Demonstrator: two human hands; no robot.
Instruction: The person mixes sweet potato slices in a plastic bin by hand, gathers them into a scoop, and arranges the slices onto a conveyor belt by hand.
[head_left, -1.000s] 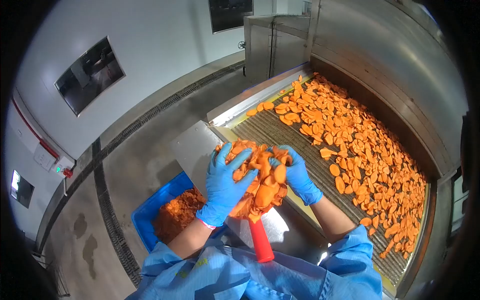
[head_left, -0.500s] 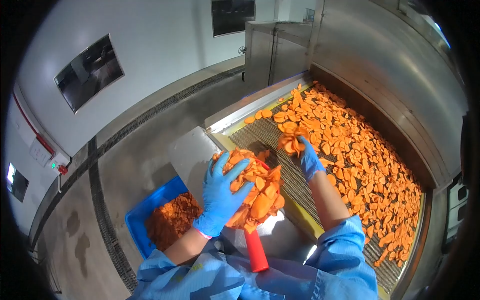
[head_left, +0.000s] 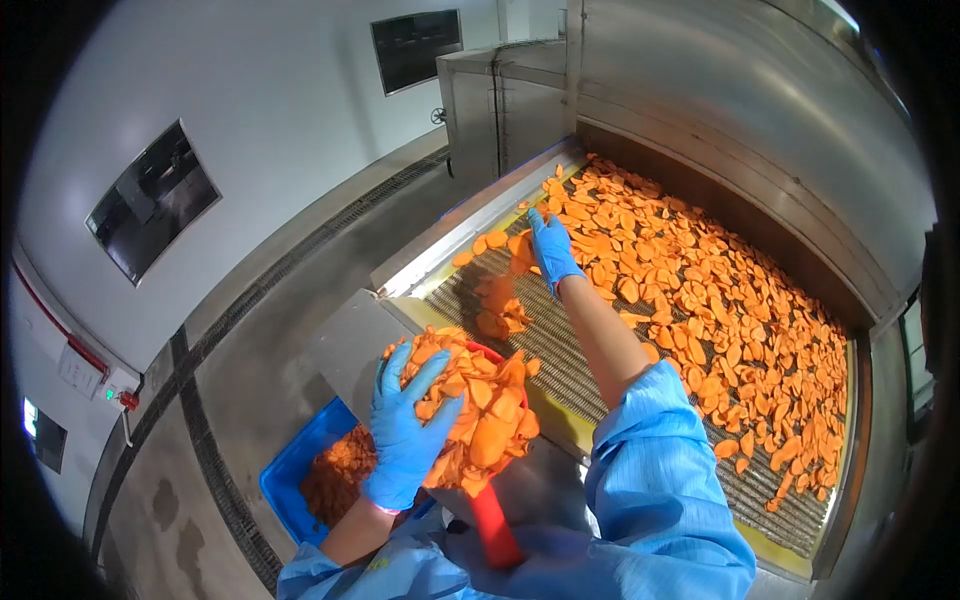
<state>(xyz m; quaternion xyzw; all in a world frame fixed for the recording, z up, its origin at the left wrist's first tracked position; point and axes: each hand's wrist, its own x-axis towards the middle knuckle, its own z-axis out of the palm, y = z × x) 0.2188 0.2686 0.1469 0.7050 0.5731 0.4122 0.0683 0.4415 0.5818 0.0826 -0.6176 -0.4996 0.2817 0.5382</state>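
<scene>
My left hand (head_left: 415, 425), in a blue glove, lies with spread fingers over a heap of orange slices (head_left: 485, 400), perhaps carrot or sweet potato. They fill a red scoop (head_left: 492, 530) whose handle points toward my body. My right hand (head_left: 552, 250), gloved too, reaches over the far left part of the mesh belt (head_left: 570, 350), its fingers stretched out. A few slices (head_left: 521, 250) are beside its fingers; whether any touch them I cannot tell. A blurred clump of slices (head_left: 500, 305) is below and left of that hand, over the belt.
More slices (head_left: 700, 300) are scattered across the belt toward the right. A metal wall (head_left: 720, 110) bounds its far side. At lower left, a blue bin (head_left: 285, 490) holds orange pieces. A metal ledge (head_left: 345, 335) adjoins the belt.
My right hand has moved away toward the belt's far left edge and let go of a clump of slices. My left hand stays on the heap. The view has shifted a little.
</scene>
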